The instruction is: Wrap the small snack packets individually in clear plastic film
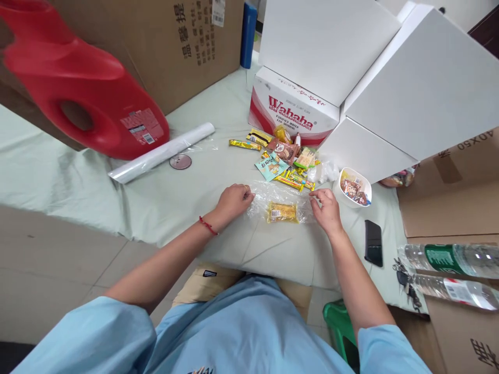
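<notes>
On the cloth-covered tabletop (175, 195), a Wahaha purified-water carton (292, 111) stands behind a heap of wrapped snacks (286, 151); nearer, clear plastic film (260, 203) is pinched by the fingers of the left hand (233, 201) and right hand (328, 212), a yellow-wrapped snack (284, 212) lying between them.

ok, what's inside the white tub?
Packaged snacks in mostly brown wrappers, with some red and blue. They cover the tub's floor, so anything underneath can't be seen.

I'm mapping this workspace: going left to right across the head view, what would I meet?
Red jug, round disc, left hand, yellow-wrapped packet, right hand, white tub, black phone, green-labelled bottle.
</notes>
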Motion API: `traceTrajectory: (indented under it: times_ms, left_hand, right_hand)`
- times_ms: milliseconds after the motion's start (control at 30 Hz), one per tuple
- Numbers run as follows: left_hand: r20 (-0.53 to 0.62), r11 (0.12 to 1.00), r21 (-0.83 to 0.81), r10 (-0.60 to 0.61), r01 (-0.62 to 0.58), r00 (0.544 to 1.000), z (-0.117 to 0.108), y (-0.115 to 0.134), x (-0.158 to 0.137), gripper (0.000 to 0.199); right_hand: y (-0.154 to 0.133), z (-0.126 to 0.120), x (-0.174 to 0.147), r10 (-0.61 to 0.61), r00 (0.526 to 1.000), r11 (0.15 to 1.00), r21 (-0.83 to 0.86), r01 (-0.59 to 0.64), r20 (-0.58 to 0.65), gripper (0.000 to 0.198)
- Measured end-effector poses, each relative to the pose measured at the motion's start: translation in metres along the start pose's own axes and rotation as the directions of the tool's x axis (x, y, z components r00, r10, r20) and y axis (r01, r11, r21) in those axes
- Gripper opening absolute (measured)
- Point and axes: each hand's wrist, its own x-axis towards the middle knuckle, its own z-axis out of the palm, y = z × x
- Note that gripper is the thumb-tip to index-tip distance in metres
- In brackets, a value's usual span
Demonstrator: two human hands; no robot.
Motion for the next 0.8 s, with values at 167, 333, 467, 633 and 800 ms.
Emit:
traceTrajectory:
  times_ms: [167,333,467,633,800]
  left_hand:
    - [-0.101,0.996,-0.089,-0.035,0.026,0.994,-0.003,-0.004,0.002,0.022]
    - [-0.632,1.000,-0.001,0.016,-0.021,0.775,-0.018,0.022,-0.039,0.024]
    - [-0.627,0.905,0.205,0.414,-0.373,0.660,-0.012,0.066,-0.085,0.026]
    - [-0.213,0.902,0.142,0.431,-0.409,0.877,0.029,0.085,-0.078,0.047]
    - [0.014,0.942,0.150,0.301,-0.299,0.954,0.059,0.068,-0.053,0.051]
  right_hand:
    - [-0.047,0.022,-0.014,-0.302,0.918,0.949,0.171,0.264,0.256,0.026]
    - [-0.054,0.046,-0.012,-0.228,0.904,0.973,0.063,0.220,0.360,0.027]
    - [-0.059,0.047,-0.011,-0.162,0.908,0.985,0.015,0.169,0.388,0.028]
    - [-0.061,0.040,-0.009,-0.155,0.894,0.987,0.101,0.124,0.420,0.025]
    - [-0.039,0.036,0.017,-0.079,0.924,0.993,0.115,0.038,0.374,0.026]
